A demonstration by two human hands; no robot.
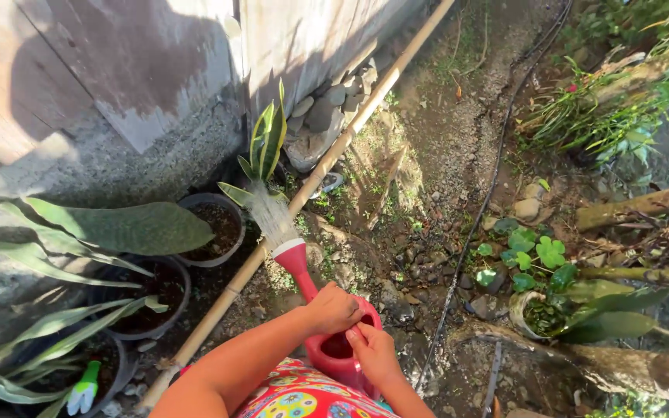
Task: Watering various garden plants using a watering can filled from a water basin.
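red watering can point(327, 325), soil-filled pot point(214, 228)

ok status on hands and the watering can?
Left hand and right hand both grip red watering can. Water sprays onto potted snake plant. Bamboo pole crosses under spout.

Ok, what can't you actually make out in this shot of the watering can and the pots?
Head view only:
- Watering can: its handle and body are mostly hidden by the left hand and right hand.
- Lowest pot: its soil is covered by long leaves; its bottom is cut off by the frame edge.
- Where the spray lands: too fine to tell.
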